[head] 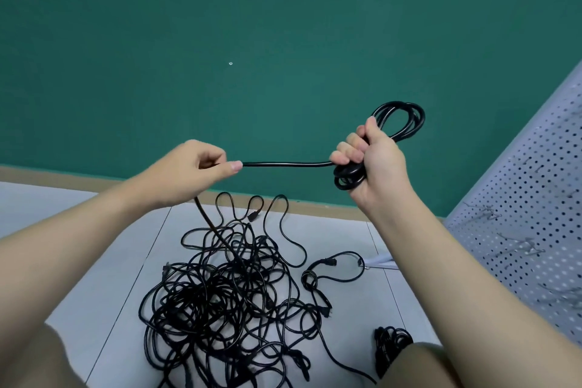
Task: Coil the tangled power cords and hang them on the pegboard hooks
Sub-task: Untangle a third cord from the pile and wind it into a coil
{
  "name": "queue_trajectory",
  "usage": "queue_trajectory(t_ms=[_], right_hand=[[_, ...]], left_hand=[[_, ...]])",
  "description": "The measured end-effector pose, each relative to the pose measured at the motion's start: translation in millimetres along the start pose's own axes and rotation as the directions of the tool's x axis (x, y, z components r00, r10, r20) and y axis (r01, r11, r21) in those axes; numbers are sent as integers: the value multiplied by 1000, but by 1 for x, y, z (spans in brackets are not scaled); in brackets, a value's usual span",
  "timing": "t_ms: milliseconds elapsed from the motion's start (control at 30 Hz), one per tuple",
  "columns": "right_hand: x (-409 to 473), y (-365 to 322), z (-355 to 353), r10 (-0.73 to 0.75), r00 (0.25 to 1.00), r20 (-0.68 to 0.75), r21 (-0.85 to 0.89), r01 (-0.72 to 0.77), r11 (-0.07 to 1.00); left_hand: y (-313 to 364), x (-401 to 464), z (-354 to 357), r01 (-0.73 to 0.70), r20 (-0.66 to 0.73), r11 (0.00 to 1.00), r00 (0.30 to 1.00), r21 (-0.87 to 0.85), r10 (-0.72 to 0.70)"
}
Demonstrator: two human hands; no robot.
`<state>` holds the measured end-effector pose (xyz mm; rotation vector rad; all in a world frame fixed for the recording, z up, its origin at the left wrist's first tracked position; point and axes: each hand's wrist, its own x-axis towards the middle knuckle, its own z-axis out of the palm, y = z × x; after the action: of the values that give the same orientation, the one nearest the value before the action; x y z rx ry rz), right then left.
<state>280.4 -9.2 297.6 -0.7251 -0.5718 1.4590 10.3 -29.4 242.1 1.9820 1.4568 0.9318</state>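
Cord stretched between two hands above the tangle

The right hand (374, 161), right of centre in the frame, is closed in a fist round a coil (400, 118) of black cord; loops stick out above the fist toward the upper right and a smaller bunch shows below the fingers. From the fist a straight cord (286, 164) runs level toward the left hand (201, 170), at centre left, which pinches it between thumb and forefinger. Below that hand the cord drops down into the tangle (226, 296) on the pale floor (104, 287), in the lower middle of the frame, well below both hands. A small bundle (390, 340) of black cord lies at lower right, just beside a knee. The pegboard (529, 230) leans along the right edge, with metal hooks (485, 211) on it, and a green wall (220, 41) fills the upper frame
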Motion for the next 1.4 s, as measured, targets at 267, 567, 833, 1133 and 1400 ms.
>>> queue_trajectory(t_ms=[267, 567, 833, 1133, 1400], right_hand=[[-4, 25, 1, 109, 993, 47, -327, -88, 941], [-34, 52, 23, 533, 807, 254, -736, -196, 648], [-39, 60, 19, 695, 619, 366, -746, -252, 617], [-30, 49, 11, 624, 619, 477, -521, -373, 768], [-23, 35, -8, 543, 766, 344, -436, -382, 815]], left_hand=[[56, -32, -17, -268, -179, 963, 949, -16, 261], [66, -33, 0, -263, -94, 954, 963, -143, 252], [57, -28, 8, -71, -207, 992, 977, -106, 48], [33, -21, 23, 91, -49, 908, 991, -408, -122], [9, -20, 39, 210, 283, 936, 950, -283, -128]])
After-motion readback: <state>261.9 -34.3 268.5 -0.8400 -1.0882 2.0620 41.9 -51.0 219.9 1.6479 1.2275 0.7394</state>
